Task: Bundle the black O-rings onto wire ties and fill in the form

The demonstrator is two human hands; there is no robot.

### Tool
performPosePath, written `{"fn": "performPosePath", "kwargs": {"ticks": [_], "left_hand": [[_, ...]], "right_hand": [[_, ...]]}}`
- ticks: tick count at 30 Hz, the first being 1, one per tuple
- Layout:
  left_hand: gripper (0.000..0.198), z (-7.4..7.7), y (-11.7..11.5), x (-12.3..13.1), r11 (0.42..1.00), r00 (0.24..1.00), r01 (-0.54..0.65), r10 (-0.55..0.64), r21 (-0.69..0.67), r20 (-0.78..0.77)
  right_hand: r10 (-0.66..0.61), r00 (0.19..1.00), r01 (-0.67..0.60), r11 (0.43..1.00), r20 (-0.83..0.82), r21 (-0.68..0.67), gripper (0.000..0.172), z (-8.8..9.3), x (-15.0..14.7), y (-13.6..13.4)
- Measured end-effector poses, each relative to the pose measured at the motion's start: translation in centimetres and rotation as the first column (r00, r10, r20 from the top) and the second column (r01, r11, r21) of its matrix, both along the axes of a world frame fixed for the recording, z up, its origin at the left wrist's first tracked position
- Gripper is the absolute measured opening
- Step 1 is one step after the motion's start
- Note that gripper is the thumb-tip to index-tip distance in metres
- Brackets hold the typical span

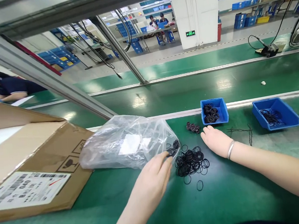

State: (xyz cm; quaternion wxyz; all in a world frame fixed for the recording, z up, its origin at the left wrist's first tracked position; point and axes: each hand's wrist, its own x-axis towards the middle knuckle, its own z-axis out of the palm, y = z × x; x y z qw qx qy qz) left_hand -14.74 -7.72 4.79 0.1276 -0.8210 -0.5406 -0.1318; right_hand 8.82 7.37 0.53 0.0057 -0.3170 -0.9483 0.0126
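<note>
A loose pile of black rubber rings [191, 161] lies on the green bench [225, 196] in front of me. My left hand [151, 181] reaches to the open end of a clear plastic bag [127, 141], its fingertips pinched on the bag's edge where a few rings spill out. My right hand [214, 139], with a silver bangle on the wrist, lies palm down and open on the bench beside a small stack of rings [193, 127]. It holds nothing.
Two blue bins [214, 110] [275, 113] with black rings stand at the bench's far edge. A cardboard box [30, 160] lies on the left. A green conveyor belt [189, 91] runs behind. A seated person [3, 90] works at far left.
</note>
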Motion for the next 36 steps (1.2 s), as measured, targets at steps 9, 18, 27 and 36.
{"fn": "performPosePath", "kwargs": {"ticks": [9, 18, 27, 36], "left_hand": [[0.018, -1.2, -3.4, 2.5, 0.959, 0.989, -0.124, 0.139, 0.253, -0.042], [0.031, -6.5, -6.0, 5.5, 0.689, 0.563, -0.713, 0.447, 0.134, 0.696], [0.053, -8.6, 2.5, -5.1, 0.56, -0.229, -0.737, 0.318, -0.378, 0.92], [0.029, -8.8, 4.9, -6.1, 0.702, -0.204, -0.684, 0.076, -0.197, 0.976]], "right_hand": [[0.267, 0.964, -0.264, 0.956, 0.005, -0.13, 0.009, 2.0, 0.6, 0.6], [0.377, 0.918, -0.395, 0.897, -0.125, -0.197, 0.024, 4.7, -8.7, -0.4], [0.383, 0.924, -0.365, 0.881, 0.002, -0.302, 0.036, 2.3, -14.2, -2.3], [0.46, 0.868, -0.496, 0.793, -0.186, -0.354, 0.02, 0.4, -13.9, -0.1]]}}
